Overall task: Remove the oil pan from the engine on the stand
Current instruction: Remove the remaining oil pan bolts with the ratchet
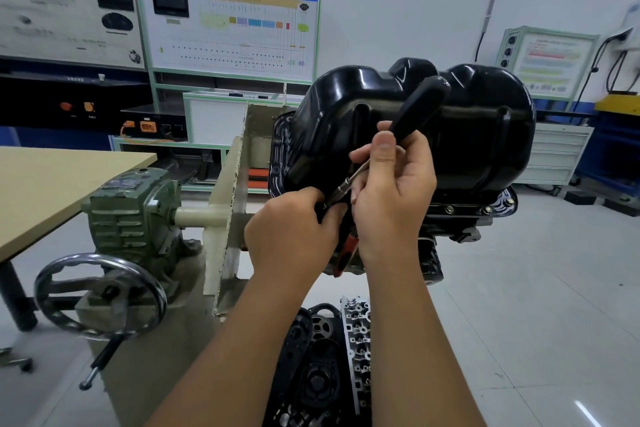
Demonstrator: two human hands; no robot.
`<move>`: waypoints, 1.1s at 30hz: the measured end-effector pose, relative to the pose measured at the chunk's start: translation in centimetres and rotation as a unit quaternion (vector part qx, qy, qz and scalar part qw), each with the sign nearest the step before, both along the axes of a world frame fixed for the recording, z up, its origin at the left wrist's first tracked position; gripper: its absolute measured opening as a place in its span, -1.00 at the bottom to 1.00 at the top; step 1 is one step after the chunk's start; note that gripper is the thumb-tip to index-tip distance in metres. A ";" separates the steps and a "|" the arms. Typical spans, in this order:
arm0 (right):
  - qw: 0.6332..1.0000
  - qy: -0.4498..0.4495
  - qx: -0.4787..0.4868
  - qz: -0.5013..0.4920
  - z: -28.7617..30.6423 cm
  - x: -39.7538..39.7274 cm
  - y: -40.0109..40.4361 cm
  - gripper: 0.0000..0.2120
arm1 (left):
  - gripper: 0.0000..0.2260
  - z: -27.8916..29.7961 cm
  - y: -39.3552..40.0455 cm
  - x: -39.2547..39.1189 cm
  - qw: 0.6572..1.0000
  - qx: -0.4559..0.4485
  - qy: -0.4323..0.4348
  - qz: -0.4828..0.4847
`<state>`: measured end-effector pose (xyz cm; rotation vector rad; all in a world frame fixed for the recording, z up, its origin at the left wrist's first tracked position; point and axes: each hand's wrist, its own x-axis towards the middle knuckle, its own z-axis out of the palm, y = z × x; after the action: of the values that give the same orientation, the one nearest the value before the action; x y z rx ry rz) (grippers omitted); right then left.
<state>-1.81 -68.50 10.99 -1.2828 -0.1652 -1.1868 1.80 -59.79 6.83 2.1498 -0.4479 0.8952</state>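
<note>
Both of my hands meet at the centre of the frame, low against the near flange of the oil pan [398, 121]. My right hand [391, 184] is curled round a ratchet wrench [412, 114]: the black handle rises toward the upper right across the pan, and the metal shank runs down-left to the flange. My left hand [294, 225] pinches the working end of that shank with its fingertips, just beside the right hand. A red-handled tool [346, 253] shows below, between my wrists.

The glossy black pan sits upside down on the engine [460, 225], centre-right, with bolts [450, 209] visible along its right flange. At left stand the green gearbox [135, 215] and chrome handwheel [100, 295] of the stand. A cylinder head [358, 340] lies on the floor at bottom centre.
</note>
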 end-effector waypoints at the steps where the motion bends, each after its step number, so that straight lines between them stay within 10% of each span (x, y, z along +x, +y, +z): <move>1: 1.000 -0.003 0.002 -0.009 0.0 0.1 0.0 -0.90 | -0.76 0.1 -0.1 -0.1 1.000 0.003 0.007 0.006; 24: 0.983 -0.050 0.167 -0.062 0.0 -0.1 0.0 -0.81 | -0.78 -0.3 -0.8 0.2 0.999 -0.029 -0.034 0.017; 33: 0.953 -0.038 0.297 0.047 0.6 -0.6 -0.9 -0.75 | -0.81 0.7 -0.1 0.2 0.955 -0.248 -0.025 -0.159</move>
<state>-2.40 -69.43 11.60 -0.6937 0.0738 -1.0924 2.03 -59.86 7.52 1.5478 -0.5136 0.7811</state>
